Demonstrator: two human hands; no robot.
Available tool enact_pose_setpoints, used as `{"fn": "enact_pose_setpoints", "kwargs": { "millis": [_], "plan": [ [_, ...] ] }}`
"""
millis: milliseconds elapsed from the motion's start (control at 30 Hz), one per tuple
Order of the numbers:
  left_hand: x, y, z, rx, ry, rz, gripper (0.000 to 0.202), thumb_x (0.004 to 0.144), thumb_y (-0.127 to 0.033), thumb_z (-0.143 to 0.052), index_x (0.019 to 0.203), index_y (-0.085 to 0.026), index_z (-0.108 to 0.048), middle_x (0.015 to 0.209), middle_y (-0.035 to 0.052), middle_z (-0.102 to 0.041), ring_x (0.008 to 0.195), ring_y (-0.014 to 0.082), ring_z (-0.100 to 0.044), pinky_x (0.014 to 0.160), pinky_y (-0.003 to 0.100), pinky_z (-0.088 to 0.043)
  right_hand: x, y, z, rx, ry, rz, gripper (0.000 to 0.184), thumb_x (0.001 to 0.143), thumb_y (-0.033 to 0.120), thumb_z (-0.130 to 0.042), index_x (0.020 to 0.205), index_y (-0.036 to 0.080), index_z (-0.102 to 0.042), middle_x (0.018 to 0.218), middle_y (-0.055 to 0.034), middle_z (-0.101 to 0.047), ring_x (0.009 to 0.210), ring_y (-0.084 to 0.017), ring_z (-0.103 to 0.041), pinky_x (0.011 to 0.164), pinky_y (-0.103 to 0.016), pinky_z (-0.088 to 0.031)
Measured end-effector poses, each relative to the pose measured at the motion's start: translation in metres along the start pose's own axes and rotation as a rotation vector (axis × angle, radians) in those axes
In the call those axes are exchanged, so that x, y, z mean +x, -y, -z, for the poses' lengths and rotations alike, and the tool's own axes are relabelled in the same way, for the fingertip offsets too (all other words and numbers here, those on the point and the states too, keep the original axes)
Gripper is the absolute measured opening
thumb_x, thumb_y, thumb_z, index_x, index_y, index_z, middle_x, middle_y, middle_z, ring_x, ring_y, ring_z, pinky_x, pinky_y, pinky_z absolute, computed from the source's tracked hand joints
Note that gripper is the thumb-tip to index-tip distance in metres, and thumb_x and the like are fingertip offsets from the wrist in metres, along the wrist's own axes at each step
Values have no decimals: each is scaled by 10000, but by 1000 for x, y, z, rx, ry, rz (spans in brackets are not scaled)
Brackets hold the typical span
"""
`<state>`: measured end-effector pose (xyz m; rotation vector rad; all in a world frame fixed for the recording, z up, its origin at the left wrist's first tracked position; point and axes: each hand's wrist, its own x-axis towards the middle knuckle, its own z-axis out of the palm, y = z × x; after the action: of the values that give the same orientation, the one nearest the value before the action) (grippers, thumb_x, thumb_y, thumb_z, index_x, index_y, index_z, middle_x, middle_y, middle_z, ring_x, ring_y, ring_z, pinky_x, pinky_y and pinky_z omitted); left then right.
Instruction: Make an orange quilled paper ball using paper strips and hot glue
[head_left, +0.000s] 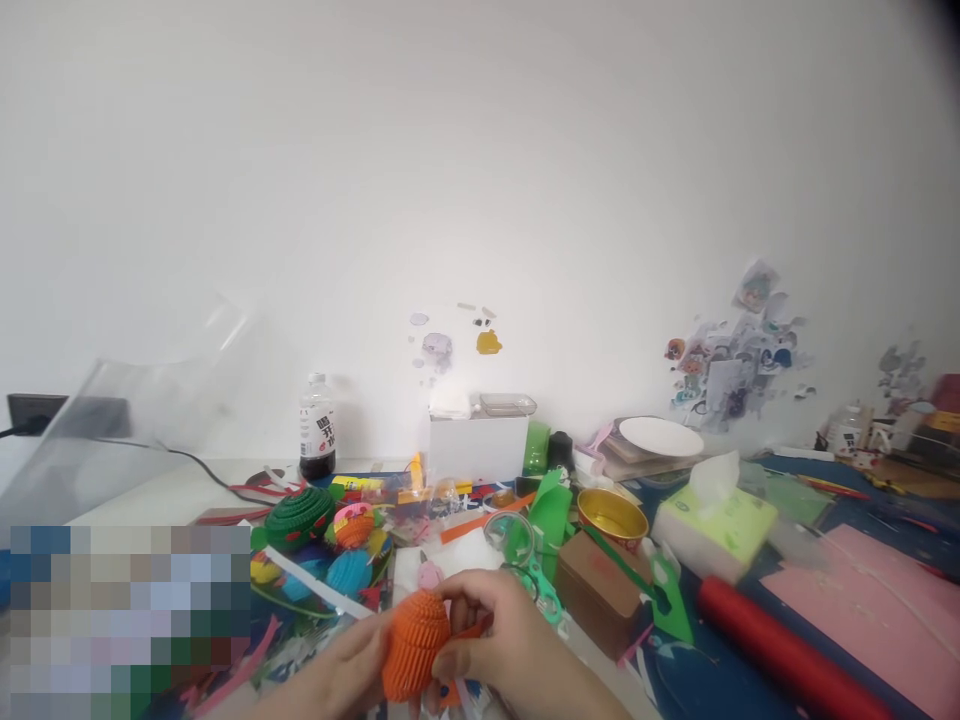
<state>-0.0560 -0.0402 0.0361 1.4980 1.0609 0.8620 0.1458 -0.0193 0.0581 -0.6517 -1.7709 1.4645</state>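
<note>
Both my hands hold an orange ribbed paper dome [413,642] at the bottom centre of the view. My left hand [341,672] cups it from the lower left, fingers curled under it. My right hand [501,645] grips its right side, thumb and fingers closed on the ribbed edge and on an orange paper strip that sticks out there. Just behind the dome lie a small pink paper shape [430,574] and white paper.
The table holds a green ribbed paper dome [300,515], smaller orange and blue ones, a dark drink bottle [317,428], a white box [478,446], a gold bowl [612,515], a tissue pack [718,528], a brown box [598,592], a red roll [780,650], and pink sheets at right.
</note>
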Motion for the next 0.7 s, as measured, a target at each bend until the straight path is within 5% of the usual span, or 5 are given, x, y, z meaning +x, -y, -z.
{"fn": "enact_pose_setpoints", "kwargs": {
  "millis": [167,267,700],
  "plan": [
    [16,-2,-9,-116,-229,-240,405,675,-524,-605,965,-245,-658,994,57,-689,1026,294,-566,902,392,-427,6,-7,-3,-362,-329,61,360,537,368,-792,828,185,-685,536,67,-418,504,-91,-400,471,-195,-285],
    [19,-2,-14,-166,-254,-248,381,632,-426,-693,977,-268,-654,1041,40,-685,1041,287,-570,899,358,-443,8,-7,-8,-565,-427,84,325,529,381,-790,764,184,-681,518,60,-440,499,-98,-390,482,-206,-283],
    [18,-6,-13,-286,-208,-173,484,623,-482,-679,1031,-222,-650,1087,78,-675,1071,313,-557,937,418,-416,1,-2,5,-661,-292,219,302,671,335,-723,957,243,-689,741,-6,-663,659,-164,-560,631,-240,-392]
  ]
}}
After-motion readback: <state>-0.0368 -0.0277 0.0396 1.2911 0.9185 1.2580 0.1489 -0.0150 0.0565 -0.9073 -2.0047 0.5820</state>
